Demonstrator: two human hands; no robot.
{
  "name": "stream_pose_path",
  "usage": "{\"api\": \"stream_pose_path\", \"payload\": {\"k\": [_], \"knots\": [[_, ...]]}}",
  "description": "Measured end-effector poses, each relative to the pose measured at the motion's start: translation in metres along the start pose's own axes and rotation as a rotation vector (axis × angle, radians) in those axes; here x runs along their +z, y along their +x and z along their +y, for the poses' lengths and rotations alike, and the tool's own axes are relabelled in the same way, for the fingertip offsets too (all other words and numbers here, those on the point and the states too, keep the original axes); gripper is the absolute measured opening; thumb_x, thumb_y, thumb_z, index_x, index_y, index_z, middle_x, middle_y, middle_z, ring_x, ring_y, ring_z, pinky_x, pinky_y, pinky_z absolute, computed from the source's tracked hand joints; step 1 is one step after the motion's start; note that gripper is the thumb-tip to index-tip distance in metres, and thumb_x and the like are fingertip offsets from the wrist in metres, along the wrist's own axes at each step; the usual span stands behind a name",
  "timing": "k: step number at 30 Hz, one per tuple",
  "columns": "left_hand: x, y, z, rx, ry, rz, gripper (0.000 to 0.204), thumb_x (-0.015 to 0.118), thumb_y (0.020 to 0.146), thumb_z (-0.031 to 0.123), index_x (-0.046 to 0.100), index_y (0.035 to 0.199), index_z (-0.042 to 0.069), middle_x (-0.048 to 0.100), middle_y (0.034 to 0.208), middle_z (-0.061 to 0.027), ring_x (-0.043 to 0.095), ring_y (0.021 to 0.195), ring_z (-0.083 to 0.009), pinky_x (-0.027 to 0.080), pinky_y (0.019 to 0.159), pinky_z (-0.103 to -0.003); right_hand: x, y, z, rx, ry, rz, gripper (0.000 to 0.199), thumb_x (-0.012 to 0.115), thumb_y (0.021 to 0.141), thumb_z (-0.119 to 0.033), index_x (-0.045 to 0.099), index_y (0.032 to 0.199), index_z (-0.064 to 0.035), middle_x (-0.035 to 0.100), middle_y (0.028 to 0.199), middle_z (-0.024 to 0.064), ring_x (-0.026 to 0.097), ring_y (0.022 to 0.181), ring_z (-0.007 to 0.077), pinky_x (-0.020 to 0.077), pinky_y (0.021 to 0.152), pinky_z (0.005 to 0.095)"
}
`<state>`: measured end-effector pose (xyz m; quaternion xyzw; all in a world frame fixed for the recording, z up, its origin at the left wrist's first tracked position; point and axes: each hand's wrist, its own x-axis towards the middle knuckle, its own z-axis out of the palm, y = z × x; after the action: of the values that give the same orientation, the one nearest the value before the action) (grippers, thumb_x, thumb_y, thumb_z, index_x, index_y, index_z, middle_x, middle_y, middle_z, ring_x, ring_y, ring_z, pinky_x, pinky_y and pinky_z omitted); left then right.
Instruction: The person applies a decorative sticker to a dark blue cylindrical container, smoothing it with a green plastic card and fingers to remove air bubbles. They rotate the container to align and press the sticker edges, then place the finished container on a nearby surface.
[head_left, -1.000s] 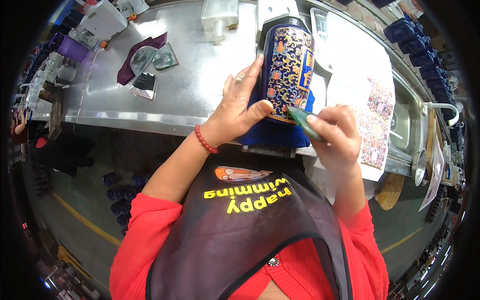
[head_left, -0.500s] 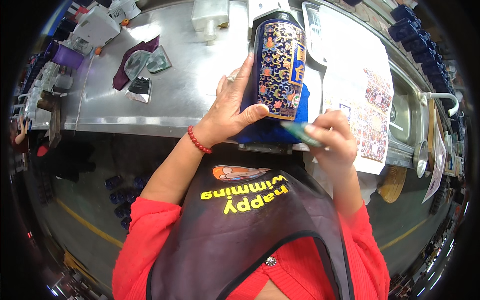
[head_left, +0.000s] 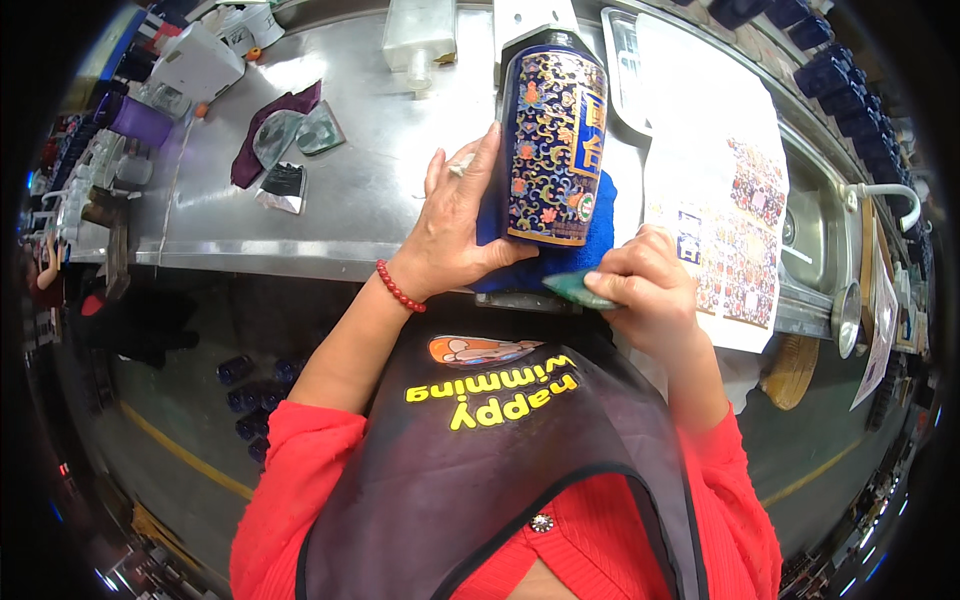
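The right hand (head_left: pixel 650 290) grasps a flat green piece (head_left: pixel 577 290) between thumb and curled fingers; the tip points left, just beyond the near end of the bottle and apart from it, above the near edge of the blue cloth. The left hand (head_left: pixel 450 235) is unclenched, its fingers extended along the left side of the patterned bottle (head_left: pixel 556 150) and its thumb near the bottle's lower left corner. A red bead bracelet (head_left: pixel 398 288) encircles the left wrist. The bottle lies on the blue cloth (head_left: pixel 598 232), neck directed away from the person, floral pattern facing up. To the right of the bottle lies a white printed sheet (head_left: pixel 700 120); a shallow tray (head_left: pixel 624 75) sits between the neck end and this sheet. To the left, the steel worktop (head_left: pixel 350 190) carries a dark purple cloth (head_left: pixel 252 155), translucent pieces (head_left: pixel 318 130) and a black-and-silver packet (head_left: pixel 283 187). A clear bottle (head_left: pixel 420 40) is positioned at the upper left of the patterned bottle. Further right is a sink (head_left: pixel 805 225) with a white faucet (head_left: pixel 890 195).
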<state>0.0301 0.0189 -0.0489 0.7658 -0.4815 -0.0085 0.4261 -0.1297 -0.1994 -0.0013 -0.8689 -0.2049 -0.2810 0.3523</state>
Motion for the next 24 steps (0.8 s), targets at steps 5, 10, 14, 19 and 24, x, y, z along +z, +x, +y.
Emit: {"api": "stream_pose_path", "payload": {"k": [5, 10, 14, 19, 24], "knots": [[-0.011, 0.007, 0.015, 0.073, 0.193, 0.037, 0.12, 0.082, 0.074, 0.06, 0.025, 0.16, -0.001, 0.055, 0.141, -0.0237, 0.039, 0.143, -0.0408, 0.009, 0.118, -0.068, -0.001, 0.021, -0.013, 0.0, -0.189, 0.148, 0.04, 0.077, 0.061, 0.003, 0.072, 0.1, -0.0053, 0.061, 0.089, 0.0062, 0.055, 0.076, 0.0241, 0.0417, 0.069, 0.0372], [-0.023, 0.008, 0.03, 0.093, 0.423, 0.016, 0.118, 0.083, 0.07, 0.061, 0.035, 0.156, -0.004, 0.062, 0.126, -0.0217, 0.042, 0.138, -0.0423, 0.01, 0.117, -0.071, -0.001, 0.036, -0.024, -0.027, -0.156, -0.062, 0.039, 0.077, 0.061, 0.001, 0.073, 0.099, -0.0059, 0.059, 0.089, 0.0052, 0.053, 0.075, 0.0236, 0.0401, 0.069, 0.0378], [-0.018, 0.009, 0.026, 0.074, 0.205, 0.02, 0.12, 0.081, 0.072, 0.061, 0.026, 0.16, 0.001, 0.052, 0.142, -0.0264, 0.037, 0.142, -0.0427, 0.012, 0.118, -0.068, -0.001, 0.034, -0.024, 0.035, -0.32, -0.043, 0.046, 0.077, 0.059, 0.003, 0.073, 0.104, -0.0045, 0.061, 0.091, 0.0058, 0.054, 0.075, 0.0242, 0.0409, 0.068, 0.0375], [-0.011, 0.005, 0.023, -0.104, -0.291, -0.051, 0.111, 0.063, 0.091, 0.066, 0.01, 0.163, 0.001, 0.037, 0.156, -0.0293, 0.031, 0.147, -0.0455, 0.011, 0.119, -0.064, -0.005, 0.027, -0.021, 0.58, 0.163, 0.172, 0.021, 0.073, 0.092, -0.008, 0.067, 0.109, 0.0012, 0.068, 0.09, 0.0076, 0.064, 0.078, 0.0176, 0.0523, 0.072, 0.0298], [0.001, 0.004, 0.031, -0.111, -0.073, 0.01, 0.111, 0.058, 0.094, 0.066, 0.006, 0.162, -0.005, 0.043, 0.148, -0.0314, 0.036, 0.143, -0.0439, 0.011, 0.117, -0.06, 0.011, 0.039, -0.012, 0.831, 0.478, 0.431, 0.036, 0.063, 0.102, -0.013, 0.057, 0.135, 0.0, 0.068, 0.104, 0.0067, 0.062, 0.092, 0.0111, 0.0519, 0.082, 0.0261]]}}
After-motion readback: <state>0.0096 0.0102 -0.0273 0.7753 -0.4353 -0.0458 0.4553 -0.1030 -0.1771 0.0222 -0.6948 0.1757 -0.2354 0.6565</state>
